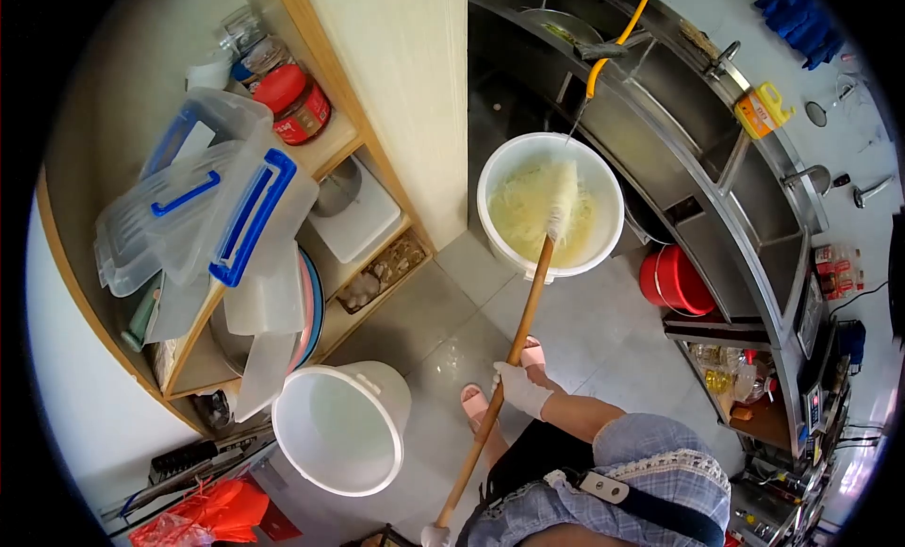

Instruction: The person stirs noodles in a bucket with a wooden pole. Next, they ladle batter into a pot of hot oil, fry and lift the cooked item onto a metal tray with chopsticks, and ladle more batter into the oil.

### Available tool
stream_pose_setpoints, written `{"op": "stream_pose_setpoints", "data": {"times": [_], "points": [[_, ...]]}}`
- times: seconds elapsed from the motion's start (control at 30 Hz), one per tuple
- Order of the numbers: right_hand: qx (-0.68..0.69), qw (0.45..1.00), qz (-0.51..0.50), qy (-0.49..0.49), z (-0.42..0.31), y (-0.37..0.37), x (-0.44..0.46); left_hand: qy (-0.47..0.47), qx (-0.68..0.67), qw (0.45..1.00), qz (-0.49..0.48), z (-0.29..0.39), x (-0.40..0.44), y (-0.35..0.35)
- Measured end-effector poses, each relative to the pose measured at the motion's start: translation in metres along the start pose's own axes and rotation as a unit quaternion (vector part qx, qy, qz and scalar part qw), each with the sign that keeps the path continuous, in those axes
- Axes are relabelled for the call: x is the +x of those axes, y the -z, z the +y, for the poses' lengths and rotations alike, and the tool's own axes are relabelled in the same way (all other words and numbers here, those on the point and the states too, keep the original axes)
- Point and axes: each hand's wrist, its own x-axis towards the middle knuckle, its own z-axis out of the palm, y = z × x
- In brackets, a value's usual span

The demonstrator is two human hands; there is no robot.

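Observation:
My right hand (pixel 521 390), in a pale glove, wraps round the middle of a long wooden pole (pixel 518 335). Lower down, at the bottom edge of the picture, my left hand (pixel 435 535) grips the pole near its end; it is partly cut off. The pole's far end is wide and whitish, inside a white bucket (pixel 484 213) of pale yellowish liquid with light strands in it. Whether that end is a paddle or wrapped in strands, I cannot tell. A yellow hose (pixel 625 34) hangs above the bucket, with a thin stream falling from it.
A second white bucket (pixel 403 443) stands on the tiled floor (pixel 436 335) at left. Wooden shelves (pixel 372 174) hold plastic boxes (pixel 203 193) and a red-lidded jar (pixel 300 113). At right are steel sinks (pixel 650 104), a red bucket (pixel 675 281) and a yellow jug (pixel 762 111).

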Motion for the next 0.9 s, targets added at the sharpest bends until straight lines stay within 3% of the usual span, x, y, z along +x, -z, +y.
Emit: {"op": "stream_pose_setpoints", "data": {"times": [0.17, 0.27, 0.33, 0.4, 0.5, 0.9], "points": [[-0.008, 0.999, -0.043, 0.005, 0.017, 0.01, -0.013, -0.039, 0.006, 0.999, 0.031, -0.033, -0.024, 0.003], [0.014, 1.0, -0.015, 0.011, -0.018, -0.011, -0.089, -0.053, 0.023, 0.997, 0.047, -0.05, -0.04, 0.002], [0.016, 0.999, -0.034, 0.016, -0.011, -0.009, -0.089, -0.059, 0.033, 0.995, 0.067, -0.06, -0.051, 0.003], [0.018, 0.998, -0.053, 0.019, -0.01, -0.009, -0.094, -0.098, -0.053, 0.986, 0.124, -0.067, -0.061, 0.005], [-0.008, 0.998, -0.058, 0.036, -0.022, -0.016, -0.126, -0.116, -0.069, 0.982, 0.134, -0.095, -0.053, -0.004], [0.044, 0.995, -0.091, -0.019, -0.043, -0.025, -0.148, -0.097, -0.118, 0.974, 0.17, -0.07, -0.088, 0.014]]}}
